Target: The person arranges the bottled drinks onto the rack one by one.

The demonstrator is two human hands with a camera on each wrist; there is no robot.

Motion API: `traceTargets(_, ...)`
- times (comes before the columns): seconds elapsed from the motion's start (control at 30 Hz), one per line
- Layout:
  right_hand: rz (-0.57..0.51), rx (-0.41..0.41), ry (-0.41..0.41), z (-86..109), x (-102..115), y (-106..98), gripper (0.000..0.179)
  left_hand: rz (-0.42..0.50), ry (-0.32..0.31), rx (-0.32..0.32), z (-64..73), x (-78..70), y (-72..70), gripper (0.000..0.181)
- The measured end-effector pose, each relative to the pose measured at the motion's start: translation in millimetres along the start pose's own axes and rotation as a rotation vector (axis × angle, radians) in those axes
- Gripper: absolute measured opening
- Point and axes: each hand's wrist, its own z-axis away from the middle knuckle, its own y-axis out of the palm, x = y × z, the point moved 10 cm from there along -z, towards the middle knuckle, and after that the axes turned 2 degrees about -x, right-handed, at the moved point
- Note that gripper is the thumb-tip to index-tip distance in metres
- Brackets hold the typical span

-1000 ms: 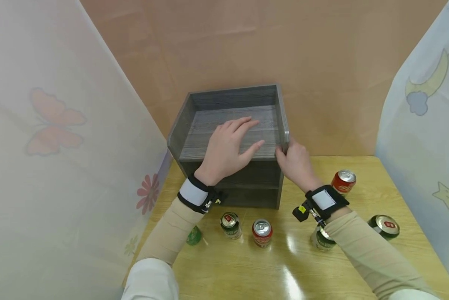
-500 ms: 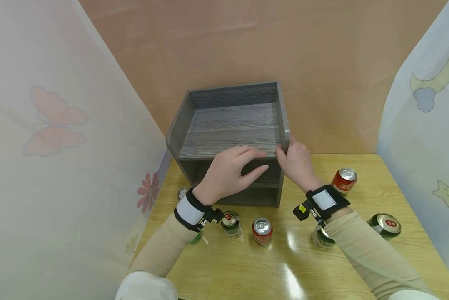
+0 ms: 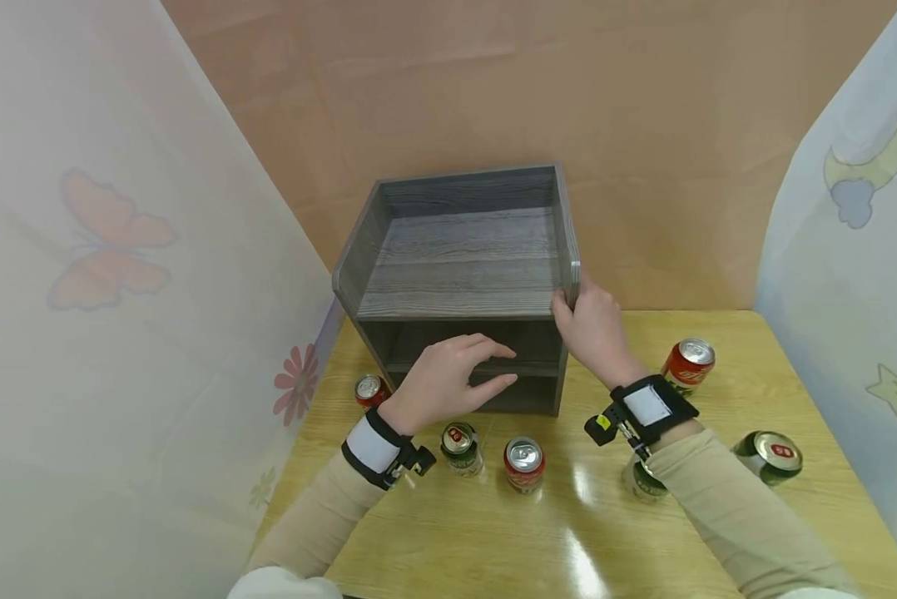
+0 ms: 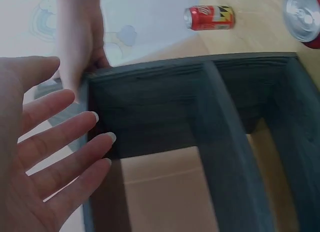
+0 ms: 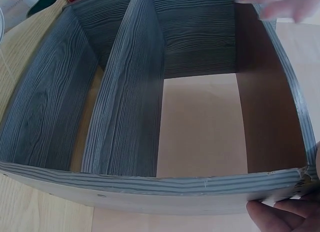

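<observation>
A grey wood-grain shelf unit [image 3: 459, 241] stands at the back of the table, with a tray-like top and open compartments below. My right hand [image 3: 592, 329] grips the front edge of its right side panel, thumb on the inner side and fingers outside. In the right wrist view those fingers [image 5: 280, 216] lie against the outer face of the panel. My left hand [image 3: 448, 378] hovers before the unit's upper compartment, holding nothing. Its fingers are spread and relaxed in the left wrist view, apart from the frame. Both compartments look backless, showing paper and table behind.
Near my left wrist are a red can [image 3: 369, 389] and a green can [image 3: 461, 449]. Another red can [image 3: 524, 464] stands front centre. To the right are a green can [image 3: 643, 480], a red can [image 3: 688, 364] and a dark green can [image 3: 769, 457]. Printed curtains [image 3: 156, 333] flank the table.
My left hand has come down and toward me, from over the unit's top to before its compartments. The red can at left has come into view. My right hand keeps its grip.
</observation>
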Motion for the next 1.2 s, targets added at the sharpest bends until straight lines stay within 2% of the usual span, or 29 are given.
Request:
traceTargets(0.13, -0.012, -0.008, 0.001, 2.2, -0.2, 0.8, 0.027, 0.037, -0.099, 0.051, 15.2, 20.2, 14.2, 0.036)
traceTargets(0.27, -0.014, -0.023, -0.015, 1.7, 1.5, 2.8, 0.027, 0.091, -0.249, 0.108, 37.3, 47.7, 32.7, 0.044)
traceTargets(0.4, -0.018, -0.025, -0.013, 0.4, 2.1, 6.1, 0.028, 0.109, -0.393, 0.19, 62.6, 72.5, 56.8, 0.049)
traceTargets(0.57, -0.033, -0.017, -0.009, -0.5, 1.2, 10.0, 0.032, 0.075, -0.498, 0.261, 92.5, 91.9, 91.0, 0.055)
traceTargets(0.7, -0.037, -0.013, -0.018, -0.2, 0.9, 11.0, 0.032, 0.042, -0.556, 0.301, 115.3, 99.7, 120.1, 0.064)
traceTargets(0.8, -0.044, -0.008, -0.022, 0.9, 0.8, 11.0, 0.032, 0.032, -0.614, 0.321, 129.2, 101.2, 135.7, 0.076)
traceTargets(0.97, -0.041, -0.018, -0.005, 4.6, -3.8, 5.4, 0.034, 0.053, -0.673, 0.324, 138.0, 97.8, 154.3, 0.092)
traceTargets(1.1, -0.037, -0.03, -0.004, 5.9, -6.1, 1.2, 0.034, 0.056, -0.689, 0.257, 140.2, 95.1, 160.4, 0.092)
traceTargets(1.2, -0.03, -0.039, -0.007, 6.3, -6.2, -0.6, 0.033, 0.053, -0.697, 0.178, 142.1, 93.7, 158.5, 0.086)
